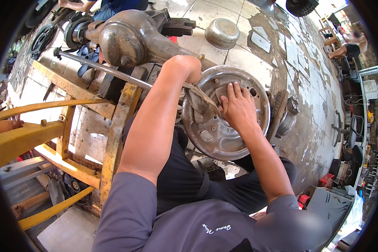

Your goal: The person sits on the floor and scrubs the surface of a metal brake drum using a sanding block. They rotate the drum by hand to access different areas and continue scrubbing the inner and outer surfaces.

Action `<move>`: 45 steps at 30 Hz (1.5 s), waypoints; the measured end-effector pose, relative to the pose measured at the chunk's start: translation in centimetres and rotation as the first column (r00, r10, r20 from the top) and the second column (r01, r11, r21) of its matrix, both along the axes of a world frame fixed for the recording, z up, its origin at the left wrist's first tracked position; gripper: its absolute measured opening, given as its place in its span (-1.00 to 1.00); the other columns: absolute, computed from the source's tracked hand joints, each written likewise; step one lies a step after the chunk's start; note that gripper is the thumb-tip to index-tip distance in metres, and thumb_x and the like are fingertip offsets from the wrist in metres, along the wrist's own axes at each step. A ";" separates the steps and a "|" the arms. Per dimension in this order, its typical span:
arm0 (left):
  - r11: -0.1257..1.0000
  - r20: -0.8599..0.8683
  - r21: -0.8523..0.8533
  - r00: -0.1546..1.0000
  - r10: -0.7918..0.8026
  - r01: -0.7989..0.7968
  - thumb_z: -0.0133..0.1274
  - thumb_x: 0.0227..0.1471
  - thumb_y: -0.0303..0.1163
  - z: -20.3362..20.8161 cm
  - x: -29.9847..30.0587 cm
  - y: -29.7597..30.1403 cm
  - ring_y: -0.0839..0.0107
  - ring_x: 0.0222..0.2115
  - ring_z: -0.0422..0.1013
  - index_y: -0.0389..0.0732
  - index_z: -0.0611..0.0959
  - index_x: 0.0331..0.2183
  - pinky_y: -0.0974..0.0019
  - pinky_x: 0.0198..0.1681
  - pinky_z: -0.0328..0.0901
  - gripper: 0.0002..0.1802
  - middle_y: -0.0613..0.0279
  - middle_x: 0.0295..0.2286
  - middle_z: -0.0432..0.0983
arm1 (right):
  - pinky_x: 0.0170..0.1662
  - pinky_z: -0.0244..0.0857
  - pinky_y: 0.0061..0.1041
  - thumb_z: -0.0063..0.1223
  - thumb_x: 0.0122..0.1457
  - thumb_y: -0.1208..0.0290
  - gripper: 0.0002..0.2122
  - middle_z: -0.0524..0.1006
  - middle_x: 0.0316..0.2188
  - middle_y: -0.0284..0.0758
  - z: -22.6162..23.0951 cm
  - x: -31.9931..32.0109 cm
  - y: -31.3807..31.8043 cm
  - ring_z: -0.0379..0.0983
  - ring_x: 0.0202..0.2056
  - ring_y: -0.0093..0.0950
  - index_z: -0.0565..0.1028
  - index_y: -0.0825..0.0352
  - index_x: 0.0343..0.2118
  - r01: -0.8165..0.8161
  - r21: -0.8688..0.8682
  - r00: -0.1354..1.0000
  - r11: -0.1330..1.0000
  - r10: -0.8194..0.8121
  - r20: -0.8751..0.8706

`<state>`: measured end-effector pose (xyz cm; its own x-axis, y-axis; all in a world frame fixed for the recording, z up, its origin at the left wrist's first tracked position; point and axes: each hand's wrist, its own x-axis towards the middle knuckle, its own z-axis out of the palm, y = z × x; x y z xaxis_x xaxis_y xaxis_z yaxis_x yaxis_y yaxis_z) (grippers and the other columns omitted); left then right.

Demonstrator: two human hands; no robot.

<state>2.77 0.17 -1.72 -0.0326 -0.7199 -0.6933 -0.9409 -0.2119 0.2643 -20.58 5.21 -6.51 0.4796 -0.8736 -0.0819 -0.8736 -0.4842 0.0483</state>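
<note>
A round, worn metal brake backing plate (235,143) with holes and a raised rim stands tilted in front of me, above my legs. On its upper left edge is my left hand (192,71), its wrist bent and its fingers mostly hidden. A dirty brown rag (200,105) hangs from this hand across the plate's left side, and the hand looks closed on it. My right hand (241,105) lies flat on the plate's face, fingers stretched out. Beneath its fingertips and thumb shows a small brownish piece (221,93), maybe cloth or abrasive paper.
Beyond my left arm lies a large axle housing (124,40) with a metal rod (101,66) before it. A yellow metal frame (117,138) stands at left. A metal bowl (222,32) sits on the tiled floor. Other people are at the far left and far right.
</note>
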 end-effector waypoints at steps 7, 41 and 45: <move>1.000 0.012 -0.023 1.000 -0.017 0.017 0.03 -0.05 -0.48 0.2 0.1 0.1 0.12 0.01 0.50 0.01 0.62 0.10 0.15 0.09 0.36 -0.39 0.07 0.00 0.58 | 0.27 0.13 -0.15 -0.16 0.38 0.01 -0.46 0.35 0.29 -0.17 0.8 -1.2 -0.4 0.26 0.26 -0.13 0.39 0.31 0.25 -0.129 -0.005 0.988 0.992 0.129 0.085; 0.999 0.014 -0.031 1.000 -0.017 0.018 -0.03 -0.07 -0.54 0.6 0.0 0.1 0.10 0.07 0.46 -0.05 0.56 0.17 0.17 0.14 0.34 -0.32 0.06 0.07 0.54 | 0.30 0.12 -0.11 -0.20 0.38 -0.07 -0.35 0.28 0.33 -0.09 -0.3 1.1 -0.8 0.17 0.33 -0.11 0.34 0.47 0.24 -0.024 0.025 0.992 0.999 0.020 0.126; 0.999 0.001 -0.044 1.000 -0.018 0.018 -0.03 -0.07 -0.53 0.3 0.2 0.4 0.10 0.07 0.46 -0.07 0.56 0.16 0.17 0.15 0.32 -0.33 0.05 0.07 0.53 | 0.30 0.13 -0.12 -0.18 0.38 -0.05 -0.36 0.27 0.34 -0.12 -0.4 1.6 -0.6 0.16 0.33 -0.13 0.32 0.46 0.27 -0.024 0.003 0.995 1.000 0.023 0.092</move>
<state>2.97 0.60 -1.39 -0.0451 -0.7492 -0.6608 -0.9447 -0.1830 0.2720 -18.94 4.65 -6.91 0.5058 -0.8617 -0.0398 -0.8626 -0.5047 -0.0337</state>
